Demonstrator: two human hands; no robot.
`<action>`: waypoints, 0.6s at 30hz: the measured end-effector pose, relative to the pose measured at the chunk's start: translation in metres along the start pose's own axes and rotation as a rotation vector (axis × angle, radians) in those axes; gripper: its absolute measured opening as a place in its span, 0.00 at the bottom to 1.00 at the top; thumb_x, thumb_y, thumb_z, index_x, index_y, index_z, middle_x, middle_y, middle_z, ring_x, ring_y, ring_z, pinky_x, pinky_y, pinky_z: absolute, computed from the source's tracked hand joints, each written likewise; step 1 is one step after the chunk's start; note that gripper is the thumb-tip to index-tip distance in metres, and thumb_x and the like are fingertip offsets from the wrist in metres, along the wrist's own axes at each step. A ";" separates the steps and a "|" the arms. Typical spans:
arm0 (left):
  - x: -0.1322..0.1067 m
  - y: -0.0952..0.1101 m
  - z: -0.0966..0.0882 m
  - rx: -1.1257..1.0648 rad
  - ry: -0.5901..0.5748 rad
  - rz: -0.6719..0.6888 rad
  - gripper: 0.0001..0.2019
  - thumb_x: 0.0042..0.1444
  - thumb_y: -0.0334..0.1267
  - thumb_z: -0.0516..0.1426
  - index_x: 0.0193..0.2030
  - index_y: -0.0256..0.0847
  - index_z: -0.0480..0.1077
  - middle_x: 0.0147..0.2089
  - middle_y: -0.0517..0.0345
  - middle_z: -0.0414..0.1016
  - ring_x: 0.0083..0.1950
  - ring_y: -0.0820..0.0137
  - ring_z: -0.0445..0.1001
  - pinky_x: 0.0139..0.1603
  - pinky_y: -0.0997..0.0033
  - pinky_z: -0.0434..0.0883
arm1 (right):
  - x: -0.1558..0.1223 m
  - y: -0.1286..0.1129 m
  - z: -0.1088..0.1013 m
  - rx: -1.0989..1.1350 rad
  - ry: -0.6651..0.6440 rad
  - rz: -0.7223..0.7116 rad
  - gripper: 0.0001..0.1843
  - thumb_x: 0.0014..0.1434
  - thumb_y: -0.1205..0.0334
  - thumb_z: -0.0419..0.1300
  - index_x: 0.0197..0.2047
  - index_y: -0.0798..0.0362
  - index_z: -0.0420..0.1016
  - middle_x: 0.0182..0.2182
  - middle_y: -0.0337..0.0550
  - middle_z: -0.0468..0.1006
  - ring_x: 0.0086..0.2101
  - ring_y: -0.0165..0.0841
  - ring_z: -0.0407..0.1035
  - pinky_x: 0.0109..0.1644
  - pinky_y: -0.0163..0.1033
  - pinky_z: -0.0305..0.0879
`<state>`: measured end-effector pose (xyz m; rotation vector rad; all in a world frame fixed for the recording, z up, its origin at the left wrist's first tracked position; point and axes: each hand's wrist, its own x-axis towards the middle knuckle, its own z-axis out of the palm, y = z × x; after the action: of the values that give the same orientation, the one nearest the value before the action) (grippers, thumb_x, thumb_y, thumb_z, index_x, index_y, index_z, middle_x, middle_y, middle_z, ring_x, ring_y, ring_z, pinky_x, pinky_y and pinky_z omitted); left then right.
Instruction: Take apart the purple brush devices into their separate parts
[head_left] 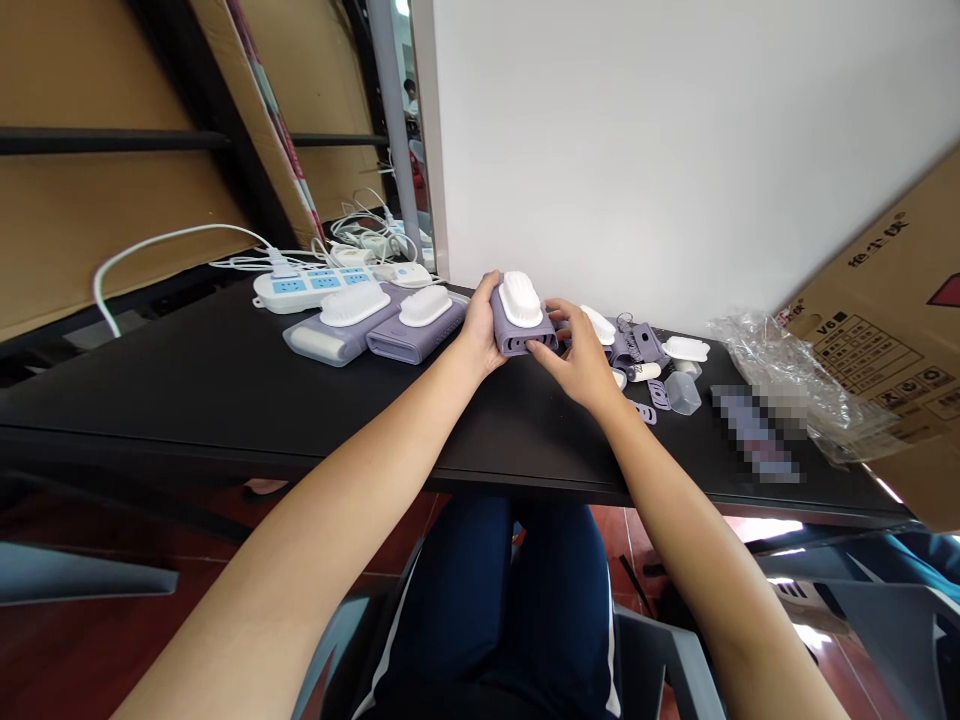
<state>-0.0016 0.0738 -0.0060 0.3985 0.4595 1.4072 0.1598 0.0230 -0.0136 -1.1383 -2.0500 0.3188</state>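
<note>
Both forearms angle in from the bottom corners of the view and meet over a black desk [225, 400]; the wrists are turned inward, the elbows well apart. The left hand [480, 325] grasps the left end of a lavender plastic casing [508, 335], its fingers apparently curled behind it, though the angle hides them; the right hand [575, 355] clasps the right end, its fingertips [541, 346] pressed against the slotted front face. A white oval cap [520, 299] sits on top of the casing, between the hands. Just left of the left hand lie two similar capped units [424, 335]; beyond them is a white power strip [311, 290]. Just right of the right hand are loose lavender parts [637, 345] and a clear plastic cup [682, 392]; farther right lie a crumpled plastic bag [787, 380] and a cardboard box [892, 310].
</note>
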 end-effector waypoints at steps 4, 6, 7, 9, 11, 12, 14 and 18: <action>0.003 -0.001 -0.003 0.042 -0.005 -0.029 0.22 0.72 0.57 0.55 0.47 0.40 0.78 0.32 0.51 0.82 0.39 0.56 0.86 0.47 0.58 0.84 | 0.000 0.002 0.001 0.061 -0.074 0.017 0.42 0.68 0.51 0.62 0.80 0.47 0.54 0.71 0.55 0.70 0.48 0.40 0.78 0.55 0.48 0.78; 0.005 -0.003 -0.003 0.113 -0.006 -0.031 0.24 0.71 0.60 0.55 0.49 0.39 0.79 0.35 0.48 0.84 0.40 0.55 0.86 0.47 0.58 0.84 | 0.000 0.005 0.002 0.083 -0.083 0.016 0.43 0.68 0.53 0.61 0.81 0.45 0.52 0.72 0.53 0.70 0.49 0.42 0.79 0.58 0.51 0.77; 0.005 -0.004 -0.003 0.165 0.002 -0.012 0.25 0.71 0.60 0.56 0.51 0.38 0.79 0.37 0.48 0.85 0.41 0.56 0.86 0.46 0.59 0.84 | 0.001 0.006 0.003 0.097 -0.069 0.010 0.43 0.68 0.55 0.60 0.82 0.45 0.52 0.72 0.52 0.70 0.52 0.43 0.78 0.60 0.53 0.77; 0.003 -0.007 -0.001 0.288 0.026 0.052 0.24 0.71 0.59 0.58 0.53 0.37 0.79 0.41 0.47 0.86 0.43 0.57 0.86 0.45 0.63 0.83 | 0.002 0.009 0.004 0.130 -0.011 -0.006 0.42 0.66 0.57 0.60 0.81 0.46 0.55 0.73 0.51 0.70 0.59 0.47 0.76 0.66 0.56 0.74; 0.000 -0.009 0.001 0.407 0.031 0.088 0.24 0.71 0.57 0.58 0.57 0.37 0.78 0.47 0.46 0.86 0.43 0.59 0.86 0.42 0.66 0.82 | 0.003 0.011 0.005 0.154 0.056 -0.002 0.41 0.66 0.58 0.61 0.79 0.46 0.59 0.73 0.51 0.71 0.64 0.49 0.73 0.70 0.58 0.70; -0.002 -0.010 0.002 0.454 0.017 0.089 0.24 0.71 0.56 0.58 0.61 0.39 0.77 0.49 0.46 0.86 0.44 0.59 0.86 0.42 0.66 0.82 | 0.003 0.011 0.005 0.160 0.085 0.011 0.40 0.65 0.58 0.61 0.79 0.46 0.60 0.72 0.51 0.72 0.65 0.49 0.72 0.71 0.59 0.69; -0.007 -0.010 0.003 0.521 -0.024 0.084 0.25 0.72 0.53 0.58 0.71 0.48 0.71 0.55 0.49 0.85 0.44 0.60 0.85 0.40 0.65 0.82 | 0.004 0.012 0.004 0.175 0.125 0.046 0.40 0.66 0.57 0.61 0.79 0.45 0.60 0.71 0.49 0.73 0.65 0.50 0.72 0.72 0.61 0.68; -0.011 -0.009 0.002 0.593 -0.098 0.116 0.32 0.72 0.50 0.58 0.80 0.60 0.59 0.58 0.53 0.82 0.40 0.63 0.83 0.35 0.67 0.79 | 0.004 0.012 0.004 0.237 0.127 0.108 0.42 0.67 0.54 0.62 0.81 0.42 0.55 0.72 0.47 0.72 0.62 0.49 0.75 0.71 0.62 0.70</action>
<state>0.0063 0.0619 -0.0080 0.9810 0.7833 1.3374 0.1634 0.0341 -0.0205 -1.0959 -1.7910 0.5153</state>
